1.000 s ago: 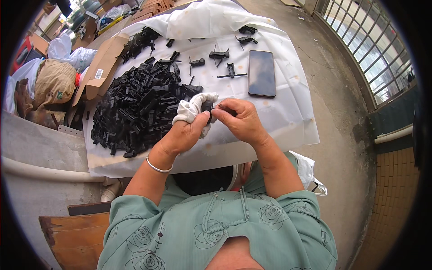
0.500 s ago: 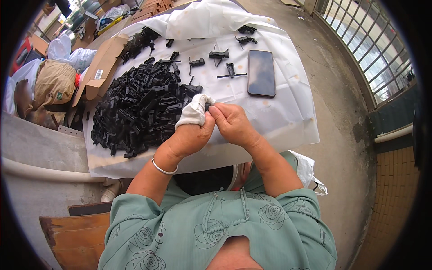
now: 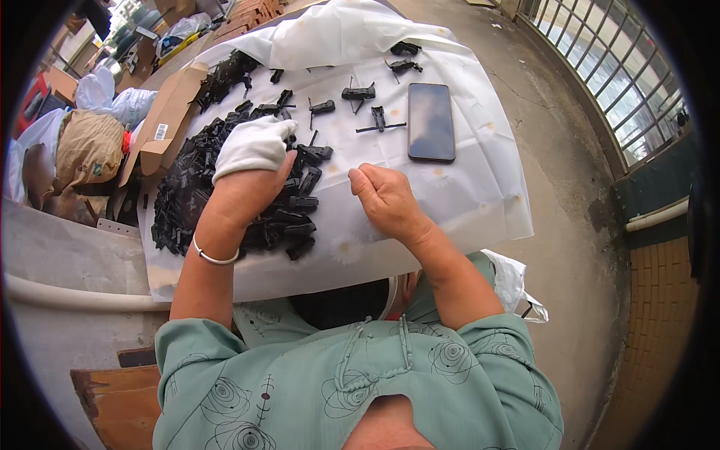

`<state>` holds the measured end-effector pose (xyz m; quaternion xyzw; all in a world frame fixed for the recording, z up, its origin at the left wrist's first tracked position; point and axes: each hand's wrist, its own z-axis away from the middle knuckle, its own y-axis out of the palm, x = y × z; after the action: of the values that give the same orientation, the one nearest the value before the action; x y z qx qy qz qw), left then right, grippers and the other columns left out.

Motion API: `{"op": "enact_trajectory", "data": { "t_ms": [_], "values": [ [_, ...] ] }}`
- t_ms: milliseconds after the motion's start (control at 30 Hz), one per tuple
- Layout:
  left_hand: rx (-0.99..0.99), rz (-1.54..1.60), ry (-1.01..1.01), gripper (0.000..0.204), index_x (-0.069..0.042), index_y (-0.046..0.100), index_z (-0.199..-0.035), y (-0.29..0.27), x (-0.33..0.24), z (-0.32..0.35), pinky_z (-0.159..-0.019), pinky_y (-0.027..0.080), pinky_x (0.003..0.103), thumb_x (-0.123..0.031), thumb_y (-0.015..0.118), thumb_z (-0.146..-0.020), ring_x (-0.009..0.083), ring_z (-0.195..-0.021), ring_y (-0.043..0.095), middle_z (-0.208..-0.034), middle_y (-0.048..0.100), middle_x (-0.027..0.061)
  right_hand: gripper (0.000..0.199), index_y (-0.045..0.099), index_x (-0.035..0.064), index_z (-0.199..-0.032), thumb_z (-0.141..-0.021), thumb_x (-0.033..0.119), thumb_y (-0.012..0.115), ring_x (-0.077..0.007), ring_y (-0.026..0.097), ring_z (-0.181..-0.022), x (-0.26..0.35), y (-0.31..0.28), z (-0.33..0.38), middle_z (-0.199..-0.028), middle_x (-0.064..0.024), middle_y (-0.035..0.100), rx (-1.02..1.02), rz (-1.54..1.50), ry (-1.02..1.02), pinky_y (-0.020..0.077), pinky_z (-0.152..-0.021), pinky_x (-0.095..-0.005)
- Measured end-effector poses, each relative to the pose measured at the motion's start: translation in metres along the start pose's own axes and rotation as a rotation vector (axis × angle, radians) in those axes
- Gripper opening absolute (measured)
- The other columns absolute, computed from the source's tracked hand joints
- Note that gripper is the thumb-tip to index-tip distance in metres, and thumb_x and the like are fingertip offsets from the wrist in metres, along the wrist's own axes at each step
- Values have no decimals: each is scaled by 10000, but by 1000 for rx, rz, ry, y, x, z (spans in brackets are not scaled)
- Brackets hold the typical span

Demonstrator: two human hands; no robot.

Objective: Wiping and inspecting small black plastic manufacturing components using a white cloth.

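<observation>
My left hand [image 3: 259,154], in a white glove [image 3: 253,144] that leaves the thumb bare, is over a heap of small black plastic parts [image 3: 180,187]. Its thumb stands apart from the gloved fingers, and no part shows in its grasp. To the right, above the white table cover, my right hand [image 3: 385,199] is bare and closed, thumb pressed to the curled forefinger. Whatever it may hold is hidden. Beyond the hands lie separate black parts with thin arms, among them one black part [image 3: 358,93] and another black part [image 3: 379,120].
A dark-screened phone [image 3: 431,122] lies on the right of the white plastic cover [image 3: 480,187]. An opened cardboard box [image 3: 166,120] borders the heap on the left, with bags [image 3: 94,142] beyond it. A barred window [image 3: 607,75] is at far right.
My hands have come apart. The left moved left from beside the right to over the heap, while the right stayed nearly in place, still closed.
</observation>
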<state>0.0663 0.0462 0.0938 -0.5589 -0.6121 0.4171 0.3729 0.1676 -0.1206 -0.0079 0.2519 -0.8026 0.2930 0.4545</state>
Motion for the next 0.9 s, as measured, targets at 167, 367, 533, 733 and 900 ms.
{"op": "enact_trajectory", "data": {
  "t_ms": [167, 367, 533, 733, 900],
  "values": [
    [195, -113, -38, 264, -37, 593, -1052, 92, 48, -78, -851, 449, 389, -54, 456, -826, 357, -971, 560, -1070, 580, 209, 281, 475, -10, -681, -902, 162, 497, -275, 425, -520, 0, 3, 0, -589, -147, 473, 54, 94, -69, 384, -524, -345],
    [385, -130, -274, 212, -21, 643, -913, 116, 42, -96, -751, 490, 426, -24, 482, -775, 380, -877, 596, -927, 607, 252, 223, 523, -5, -741, -885, 165, 532, -252, 468, -527, -7, -4, -2, -598, -135, 500, -71, 102, -20, 394, -524, -337],
    [74, -33, 29, 100, -22, 603, -781, 68, -19, -53, -621, 507, 420, 9, 565, -693, 367, -742, 616, -809, 614, 195, 193, 562, -9, -901, -879, 183, 571, -103, 484, -564, -3, -12, -5, -599, -48, 532, -243, 5, 138, 390, -520, -263],
    [-195, 363, 190, 281, -13, 550, -1003, 48, -56, -2, -676, 491, 360, -33, 616, -730, 327, -762, 578, -934, 582, 172, 192, 571, 17, -972, -909, 197, 557, -31, 419, -549, -6, -5, -10, -684, 56, 501, -197, -388, 51, 361, -493, -191],
    [-361, 1079, -330, 254, -1, 529, -1117, 37, -52, 25, -625, 481, 241, -120, 553, -895, 106, -753, 559, -1024, 567, 78, 139, 594, 48, -942, -911, 176, 549, -8, 341, -505, 9, -30, -2, -663, 69, 458, -60, -638, 240, 287, -454, -160]
  ]
}}
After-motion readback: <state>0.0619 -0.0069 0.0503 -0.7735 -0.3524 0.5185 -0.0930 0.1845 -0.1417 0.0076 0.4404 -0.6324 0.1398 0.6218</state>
